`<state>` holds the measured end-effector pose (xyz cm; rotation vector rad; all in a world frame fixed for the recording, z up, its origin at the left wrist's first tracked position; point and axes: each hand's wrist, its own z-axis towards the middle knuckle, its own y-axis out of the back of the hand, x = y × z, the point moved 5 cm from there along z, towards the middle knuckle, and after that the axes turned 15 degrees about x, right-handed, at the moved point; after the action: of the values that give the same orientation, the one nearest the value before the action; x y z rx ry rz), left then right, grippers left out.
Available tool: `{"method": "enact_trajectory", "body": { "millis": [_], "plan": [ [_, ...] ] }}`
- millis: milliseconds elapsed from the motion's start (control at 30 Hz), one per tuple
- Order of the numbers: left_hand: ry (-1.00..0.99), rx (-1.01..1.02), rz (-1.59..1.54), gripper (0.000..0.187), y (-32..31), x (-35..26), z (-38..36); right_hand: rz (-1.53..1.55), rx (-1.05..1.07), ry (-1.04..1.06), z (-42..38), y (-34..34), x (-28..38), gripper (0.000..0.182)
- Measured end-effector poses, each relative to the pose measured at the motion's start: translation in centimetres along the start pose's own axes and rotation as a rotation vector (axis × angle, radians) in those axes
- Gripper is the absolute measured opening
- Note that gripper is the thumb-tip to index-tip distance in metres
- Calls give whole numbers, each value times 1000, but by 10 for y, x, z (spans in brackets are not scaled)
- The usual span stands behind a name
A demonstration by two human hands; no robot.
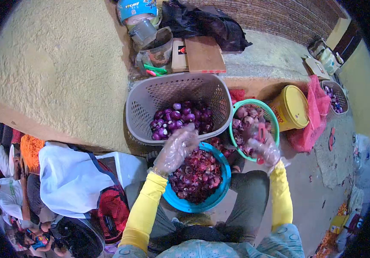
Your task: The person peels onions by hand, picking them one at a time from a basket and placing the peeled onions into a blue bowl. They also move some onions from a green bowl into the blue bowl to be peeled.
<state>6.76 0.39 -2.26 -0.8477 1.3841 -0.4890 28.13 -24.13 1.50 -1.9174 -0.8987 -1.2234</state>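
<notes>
My left hand (178, 147), in a clear plastic glove, is over the near rim of the grey perforated basket (135, 127), its fingers stretched toward the peeled purple onions (175, 115) inside. In my gloved right hand (267, 150) is a small red-handled tool (261, 134), its working end not clear. This hand is over the right part of a green basket (275, 122) holding unpeeled red onions (248, 115). Between my knees, below the left hand, a blue basin (225, 172) is full of onion skins (195, 176).
A yellow lidded bucket (295, 107) and a pink mesh sack (311, 124) stand to the right. Behind the grey basket, a ledge bears a wooden board (205, 55) and a black plastic bag (213, 26). People sit at the far left, beyond a white cloth (71, 176).
</notes>
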Motion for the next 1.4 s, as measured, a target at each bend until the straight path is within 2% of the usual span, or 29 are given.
{"method": "enact_trajectory", "body": {
  "millis": [33,67,133,167,200,267,300,367,400,433,567,633,667,733,767,800,833,867,933,967,1033,1100,1200,1267,1333,1400],
  "plan": [
    [85,89,54,43,-3,4,-3,-46,9,38,-12,-25,12,72],
    [86,92,52,43,-8,5,-7,-93,18,76,-20,-53,19,70],
    [281,203,154,49,-27,16,-19,25,69,177,-30,-96,17,70],
    [269,271,83,56,-33,26,-25,22,79,225,-27,-106,-4,75],
    [268,272,84,56,-45,25,-30,20,88,274,-22,-116,-24,79],
    [391,250,12,55,-78,23,-48,137,109,246,-21,-145,-39,94],
    [419,212,29,52,-75,27,-57,37,122,273,-23,-155,-35,96],
    [407,162,98,50,-61,42,-62,-219,129,300,-19,-159,-48,99],
    [392,115,165,49,-53,45,-60,-217,129,298,-19,-161,-48,99],
    [418,138,108,59,-47,47,-60,-251,124,284,-19,-163,-48,99],
    [353,100,171,58,-57,34,-57,-241,193,256,-11,-159,-52,102],
    [301,76,368,51,-57,26,-56,-197,235,275,-9,-157,-54,103],
    [303,73,364,51,-45,29,-56,-97,282,280,-9,-157,-56,100],
    [209,194,839,67,-35,19,-50,8,331,283,-10,-159,-53,98],
    [195,88,737,71,-28,21,-49,55,301,237,-14,-157,-51,93],
    [197,86,737,71,-32,16,-47,100,270,190,-16,-155,-51,87],
    [203,49,815,71,-33,10,-47,103,246,221,-17,-152,-51,71],
    [207,12,893,72,-33,5,-48,103,248,221,-20,-151,-47,71],
    [162,-7,981,71,-24,7,-49,150,110,-77,-25,-140,-51,57],
    [153,23,995,71,-21,9,-48,174,121,-102,-26,-138,-55,47],
    [146,53,1009,71,-24,8,-48,201,151,-102,-27,-133,-69,46],
    [174,4,1175,71,-26,4,-50,228,179,-102,-27,-133,-84,45],
    [119,-77,1232,65,-23,3,-49,380,192,-50,-28,-137,-87,40],
    [160,-66,1133,67,-23,3,-47,632,178,-87,-38,-146,-77,43],
    [201,-54,1035,68,-22,2,-47,616,185,-137,-52,-150,-71,45],
    [235,-37,1147,70,-24,-1,-47,597,189,-187,-62,-151,-78,46]
  ]
}}
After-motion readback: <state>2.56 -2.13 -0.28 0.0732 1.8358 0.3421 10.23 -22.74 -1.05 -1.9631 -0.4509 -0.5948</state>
